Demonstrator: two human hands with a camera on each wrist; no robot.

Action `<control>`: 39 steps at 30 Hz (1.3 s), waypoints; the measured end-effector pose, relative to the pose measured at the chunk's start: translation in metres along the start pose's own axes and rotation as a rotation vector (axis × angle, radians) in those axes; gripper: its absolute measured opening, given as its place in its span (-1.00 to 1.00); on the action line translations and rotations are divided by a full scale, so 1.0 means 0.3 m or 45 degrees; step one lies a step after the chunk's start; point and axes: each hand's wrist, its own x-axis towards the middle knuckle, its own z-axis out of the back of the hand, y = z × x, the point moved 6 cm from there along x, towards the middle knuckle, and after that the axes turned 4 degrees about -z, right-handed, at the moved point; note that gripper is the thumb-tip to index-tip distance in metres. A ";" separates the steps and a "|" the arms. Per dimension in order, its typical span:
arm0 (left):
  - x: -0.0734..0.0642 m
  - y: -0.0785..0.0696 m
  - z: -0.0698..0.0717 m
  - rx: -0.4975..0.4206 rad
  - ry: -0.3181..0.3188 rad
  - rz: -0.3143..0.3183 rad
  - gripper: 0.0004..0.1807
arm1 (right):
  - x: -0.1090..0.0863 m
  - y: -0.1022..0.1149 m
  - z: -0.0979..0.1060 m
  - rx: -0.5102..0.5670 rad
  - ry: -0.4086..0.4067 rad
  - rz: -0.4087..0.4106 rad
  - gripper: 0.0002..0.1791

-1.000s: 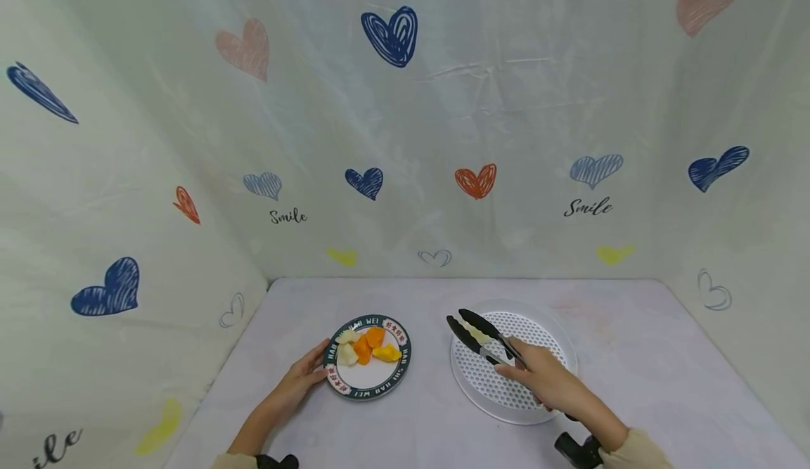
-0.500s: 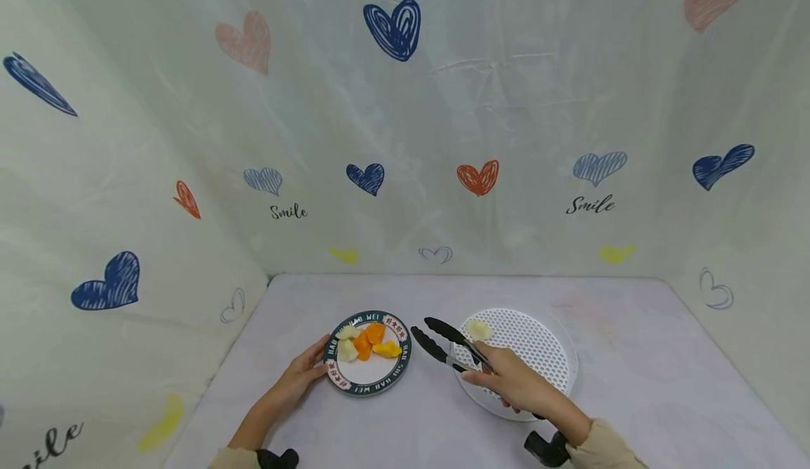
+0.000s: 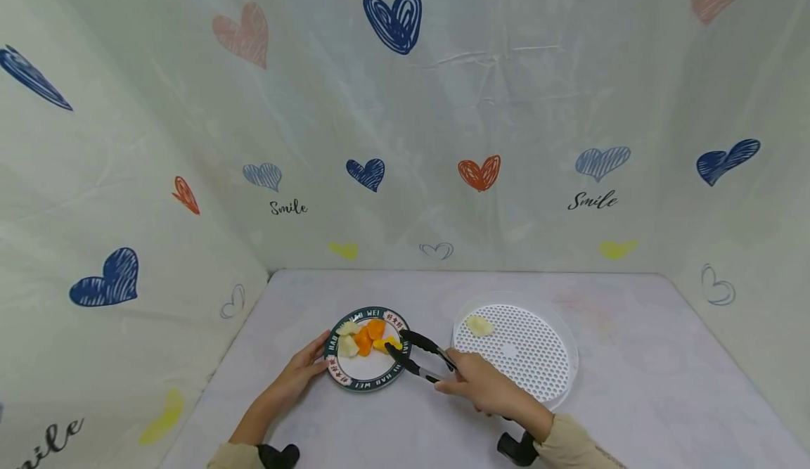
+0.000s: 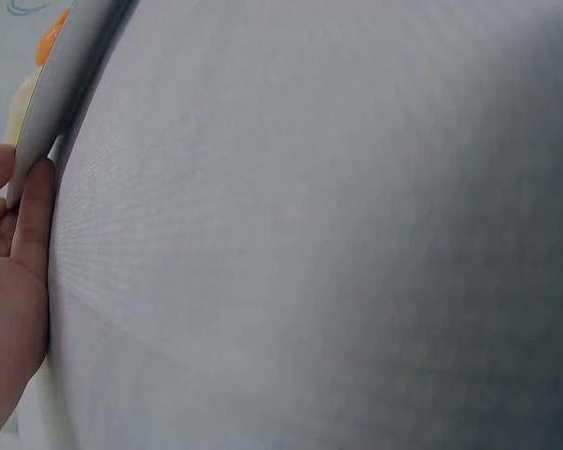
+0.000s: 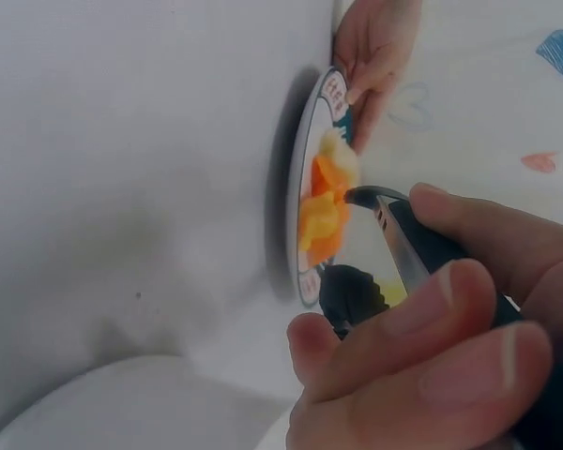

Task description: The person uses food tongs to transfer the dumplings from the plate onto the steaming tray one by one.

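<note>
Food point(image 3: 363, 341) on plate point(image 3: 365, 385) gripped by left hand point(image 3: 306, 360): judged soft, slippery, best pinched broadside; faced by spread tongs point(image 3: 427, 344) gripped in right hand point(image 3: 479, 382).

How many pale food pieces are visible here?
3. Two lie on the left side of the plate: a farther pale piece and a nearer pale piece. A third pale piece lies on the perforated tray. More could be hidden under the orange pieces.
</note>
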 end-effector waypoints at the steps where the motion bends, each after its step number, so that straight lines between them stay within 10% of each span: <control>1: 0.000 -0.001 0.000 0.002 -0.001 -0.001 -0.32 | 0.004 0.002 -0.005 -0.009 0.001 -0.002 -0.26; 39: -0.006 -0.006 -0.003 -0.030 0.007 -0.030 -0.32 | 0.060 0.011 -0.080 -0.369 -0.149 -0.082 -0.29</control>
